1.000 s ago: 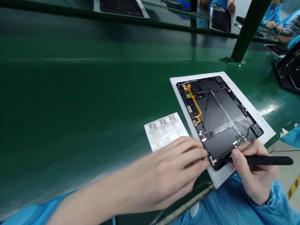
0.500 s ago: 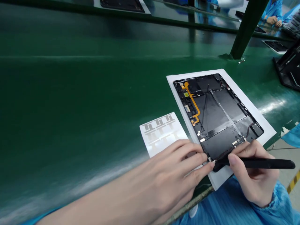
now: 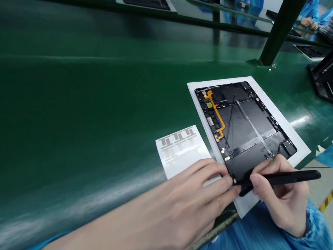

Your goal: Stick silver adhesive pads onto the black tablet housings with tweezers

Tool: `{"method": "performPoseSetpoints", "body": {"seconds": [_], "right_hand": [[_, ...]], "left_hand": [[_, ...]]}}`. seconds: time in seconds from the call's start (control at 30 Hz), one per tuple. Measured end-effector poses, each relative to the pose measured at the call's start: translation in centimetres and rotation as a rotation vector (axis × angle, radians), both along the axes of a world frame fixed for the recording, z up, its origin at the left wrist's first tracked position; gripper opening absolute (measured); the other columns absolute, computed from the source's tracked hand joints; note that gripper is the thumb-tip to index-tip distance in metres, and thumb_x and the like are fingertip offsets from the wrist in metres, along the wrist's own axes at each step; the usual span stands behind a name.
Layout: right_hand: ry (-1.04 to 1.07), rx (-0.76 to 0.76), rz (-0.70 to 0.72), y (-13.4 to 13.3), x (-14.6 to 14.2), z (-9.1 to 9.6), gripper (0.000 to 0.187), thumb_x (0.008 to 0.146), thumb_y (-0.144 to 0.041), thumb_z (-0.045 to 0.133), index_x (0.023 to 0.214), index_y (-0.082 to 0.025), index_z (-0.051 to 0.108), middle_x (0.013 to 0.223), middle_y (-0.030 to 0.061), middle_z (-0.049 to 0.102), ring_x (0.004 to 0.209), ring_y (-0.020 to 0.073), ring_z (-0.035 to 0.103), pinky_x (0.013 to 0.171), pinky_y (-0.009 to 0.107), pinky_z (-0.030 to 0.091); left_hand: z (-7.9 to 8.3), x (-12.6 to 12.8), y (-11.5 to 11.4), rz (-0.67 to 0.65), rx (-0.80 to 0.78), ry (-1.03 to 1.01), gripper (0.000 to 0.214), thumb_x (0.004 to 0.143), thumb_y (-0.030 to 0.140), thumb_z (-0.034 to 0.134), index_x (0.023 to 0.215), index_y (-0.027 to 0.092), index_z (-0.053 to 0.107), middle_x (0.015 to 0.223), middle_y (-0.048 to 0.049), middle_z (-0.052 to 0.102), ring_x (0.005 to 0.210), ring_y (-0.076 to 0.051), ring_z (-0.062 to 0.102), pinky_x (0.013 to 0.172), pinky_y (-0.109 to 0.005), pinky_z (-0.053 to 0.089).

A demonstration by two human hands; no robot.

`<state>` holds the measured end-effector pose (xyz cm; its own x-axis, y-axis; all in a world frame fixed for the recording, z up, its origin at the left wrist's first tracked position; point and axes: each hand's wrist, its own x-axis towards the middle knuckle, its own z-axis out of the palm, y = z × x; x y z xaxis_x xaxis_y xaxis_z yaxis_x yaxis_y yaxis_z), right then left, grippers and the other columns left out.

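An opened tablet housing (image 3: 249, 121), black inside with an orange flex cable (image 3: 217, 116) and a grey ribbon cable, lies on a white sheet (image 3: 291, 139). My left hand (image 3: 192, 201) reaches over its near left corner, bent fingertips pressed at the edge. Between the thumb and fingers of my right hand (image 3: 283, 194) is a slim black pen-shaped tool (image 3: 293, 177). Its working end points at that same corner, close to my left fingertips; the exact tip is hard to make out. Left of the housing lies a white sheet of grey T-shaped stickers (image 3: 179, 146), partly under my left hand.
A green post (image 3: 281, 34) rises from the green bench (image 3: 91, 104) behind the housing. To the right stands a black stand (image 3: 322, 76), and another housing (image 3: 310, 52) lies farther back. A person's hands (image 3: 309, 23) show at upper right.
The view has shifted slightly, so the housing appears a little farther right. The tool now tilts up more at its rear end. Both hands stay at the same corner.
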<state>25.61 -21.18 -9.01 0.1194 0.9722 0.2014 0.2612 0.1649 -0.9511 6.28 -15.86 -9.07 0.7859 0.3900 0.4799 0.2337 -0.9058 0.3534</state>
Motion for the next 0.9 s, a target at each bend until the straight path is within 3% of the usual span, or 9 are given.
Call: {"method": "performPoseSetpoints", "body": {"seconds": [0.2, 0.4, 0.67, 0.9], "right_hand": [[-0.06, 0.012, -0.007, -0.1, 0.0, 0.1, 0.018, 0.088, -0.017, 0.066, 0.074, -0.02, 0.056, 0.066, -0.002, 0.061, 0.048, 0.008, 0.047, 0.042, 0.021, 0.037], [-0.03, -0.021, 0.019, 0.0, 0.1, 0.2, 0.017, 0.088, -0.017, 0.066, 0.076, -0.021, 0.056, 0.069, -0.0003, 0.063, 0.053, 0.0102, 0.051, 0.045, 0.023, 0.038], [0.067, 0.004, -0.058, 0.0, 0.2, -0.2, 0.02, 0.089, -0.017, 0.066, 0.074, -0.021, 0.054, 0.065, -0.0031, 0.058, 0.052, 0.0086, 0.048, 0.046, 0.022, 0.037], [0.048, -0.015, -0.049, 0.0, 0.1, -0.3, 0.024, 0.088, -0.019, 0.067, 0.069, -0.021, 0.052, 0.061, -0.0019, 0.057, 0.052, 0.0104, 0.05, 0.046, 0.023, 0.04]], "left_hand": [[-0.1, -0.2, -0.3, 0.016, 0.009, 0.004, 0.053, 0.108, 0.015, 0.018, 0.1, 0.016, 0.07, 0.083, -0.0018, 0.072, 0.081, -0.022, 0.066, 0.075, -0.036, 0.054], [0.1, 0.0, 0.1, -0.003, -0.02, 0.029, 0.048, 0.107, 0.014, 0.023, 0.105, 0.015, 0.07, 0.088, -0.004, 0.074, 0.084, -0.022, 0.068, 0.077, -0.036, 0.057], [0.3, -1.1, 0.4, -0.067, -0.132, 0.066, 0.033, 0.103, 0.01, 0.036, 0.12, 0.012, 0.064, 0.106, -0.0088, 0.071, 0.107, -0.024, 0.061, 0.091, -0.035, 0.055], [-0.4, -1.3, 0.2, 0.038, -0.093, 0.042, 0.035, 0.102, 0.009, 0.037, 0.122, 0.016, 0.064, 0.117, -0.0127, 0.063, 0.125, -0.028, 0.047, 0.101, -0.045, 0.05]]}}
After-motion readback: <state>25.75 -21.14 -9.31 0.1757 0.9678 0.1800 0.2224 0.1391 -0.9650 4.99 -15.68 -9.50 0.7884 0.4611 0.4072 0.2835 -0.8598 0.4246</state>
